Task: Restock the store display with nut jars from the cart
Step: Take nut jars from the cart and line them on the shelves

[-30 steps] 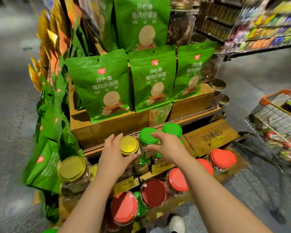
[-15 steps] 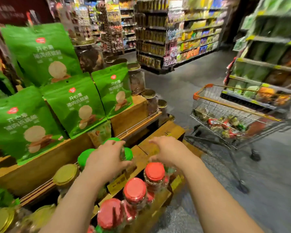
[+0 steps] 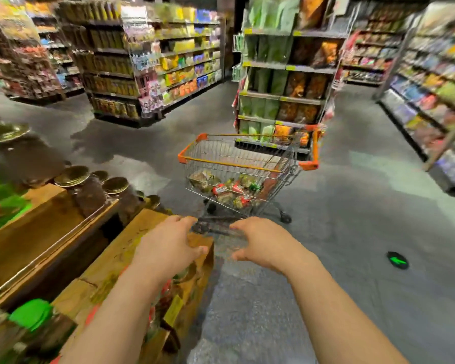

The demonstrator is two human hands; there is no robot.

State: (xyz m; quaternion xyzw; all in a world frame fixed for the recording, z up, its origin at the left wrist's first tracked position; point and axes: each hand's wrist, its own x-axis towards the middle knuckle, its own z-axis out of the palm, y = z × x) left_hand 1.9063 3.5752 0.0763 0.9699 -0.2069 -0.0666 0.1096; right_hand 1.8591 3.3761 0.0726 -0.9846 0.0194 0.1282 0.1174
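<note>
Both hands out front & empty: left hand (image 3: 168,245) over the corner of the wooden display (image 3: 142,240), fingers loosely curved, holding nothing; right hand (image 3: 263,244) just beside it over bare floor (image 3: 352,232), same loose half-open curl, nothing in it. Frame is motion-blurred so exact finger pose is approx. Step in hand, as I read it: the fetch leg, i.e. heading from display to cart (image 3: 247,164) for more stock. Cart sits ahead of the hands, apart from the display, orange-trimmed wire basket w/ a pile of nut jars (image 3: 229,191) lying in its bottom, red lids & one green visible; can't count them. Display on the left has gold-lidded jars (image 3: 90,190) on the upper tier, a green-lidded jar (image 3: 32,315) low in the near corner, red lids partly hidden under the left forearm. Next move prob calls for: close the gap to the cart, reach over the rim & down into the basket, since jars sit deep, grip one jar per hand round the body or lid, lift clear of the wire. Jars lie on their sides & jumbled, so pick a top one. Then back to the display, stand it upright in a free slot w/ matching lid colour.
</note>
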